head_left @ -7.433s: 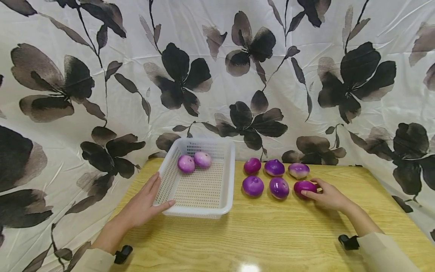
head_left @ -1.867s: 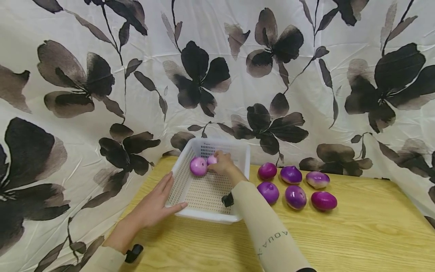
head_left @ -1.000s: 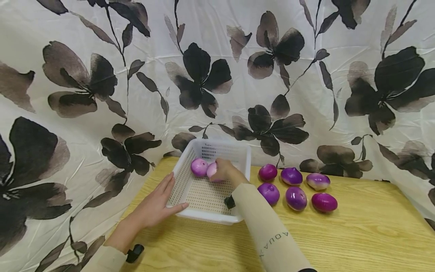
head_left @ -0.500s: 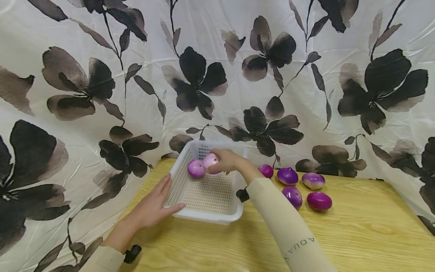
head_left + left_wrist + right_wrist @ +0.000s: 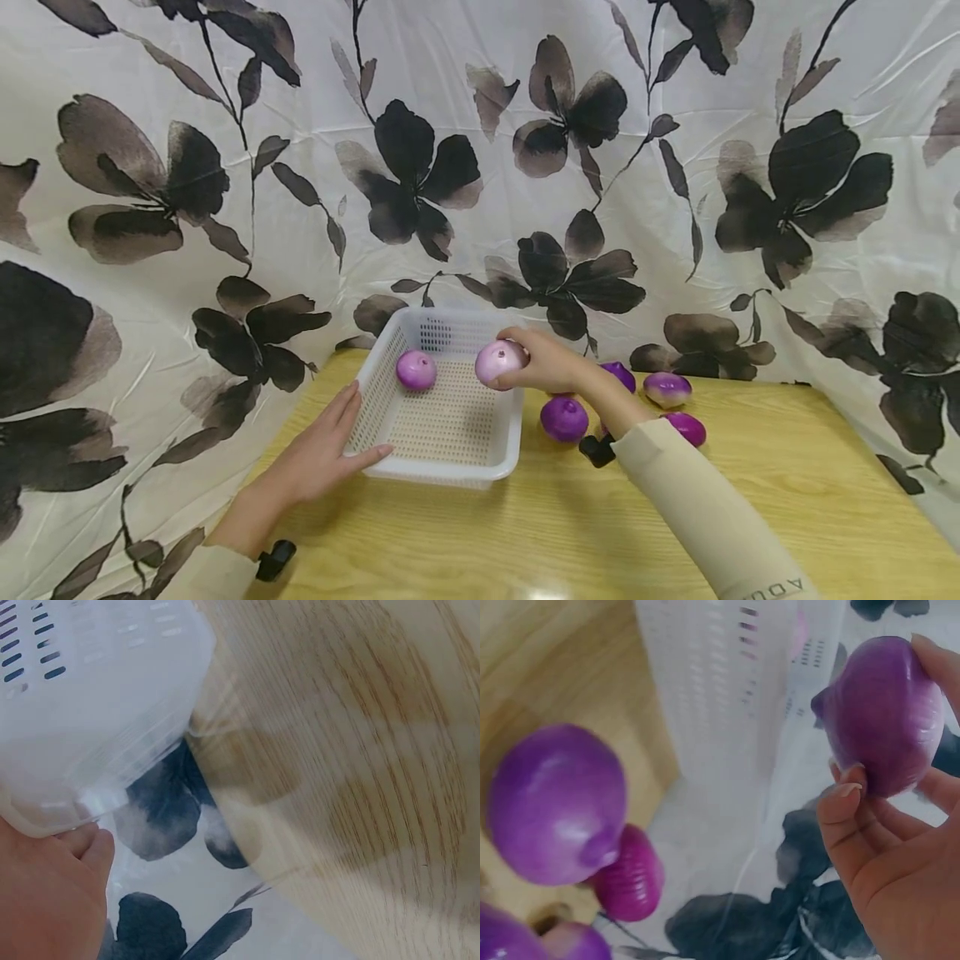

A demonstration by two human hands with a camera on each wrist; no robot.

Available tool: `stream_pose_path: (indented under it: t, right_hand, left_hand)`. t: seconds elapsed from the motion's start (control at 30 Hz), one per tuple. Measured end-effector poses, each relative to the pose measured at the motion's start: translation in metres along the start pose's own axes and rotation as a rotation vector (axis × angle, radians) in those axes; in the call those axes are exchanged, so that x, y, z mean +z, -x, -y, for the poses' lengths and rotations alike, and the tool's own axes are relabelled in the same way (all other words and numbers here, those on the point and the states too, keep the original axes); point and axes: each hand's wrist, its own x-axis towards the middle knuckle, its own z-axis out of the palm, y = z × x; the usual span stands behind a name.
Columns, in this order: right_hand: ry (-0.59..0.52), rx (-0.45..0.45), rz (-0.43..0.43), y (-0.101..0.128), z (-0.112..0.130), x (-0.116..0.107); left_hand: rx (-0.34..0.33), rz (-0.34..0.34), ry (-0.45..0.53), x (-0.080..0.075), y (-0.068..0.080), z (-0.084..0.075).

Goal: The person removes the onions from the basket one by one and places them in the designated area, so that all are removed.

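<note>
My right hand (image 5: 547,362) pinches a pale purple onion (image 5: 498,365) between thumb and fingers, raised over the right rim of the white plastic basket (image 5: 442,472). In the right wrist view this onion (image 5: 885,716) shows its pointed end, with fingertips around its underside. A second pale purple onion (image 5: 416,370) lies in the basket near its back left. At the basket's left side, my left hand (image 5: 322,442) has its fingers stretched along the outer wall, with the thumb at the front rim. Part of that hand (image 5: 52,892) touches the rim in the left wrist view.
Right of the basket, several darker purple onions stand on the wooden table (image 5: 465,542), among them a round one (image 5: 564,419), a white-bottomed one (image 5: 667,389) and a magenta one (image 5: 686,428). My right forearm partly hides them. A floral cloth (image 5: 480,167) hangs behind.
My right hand gripped the pale onion beside the other one inside the basket, then lifted it and carried it rightward to the right rim. The left hand has stayed at the basket.
</note>
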Motion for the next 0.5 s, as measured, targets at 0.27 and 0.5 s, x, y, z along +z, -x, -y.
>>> stream_pose_path:
  t: [0.27,0.5]
  right_hand:
    - [-0.004,-0.034,-0.044,0.024,-0.012,0.001]
    - [-0.065,-0.004,-0.055,0.036,-0.019,0.003]
  left_hand:
    - [0.002,-0.002,0.003,0.000,-0.001,0.001]
    - [0.004,0.007,0.007,-0.001,-0.001,-0.001]
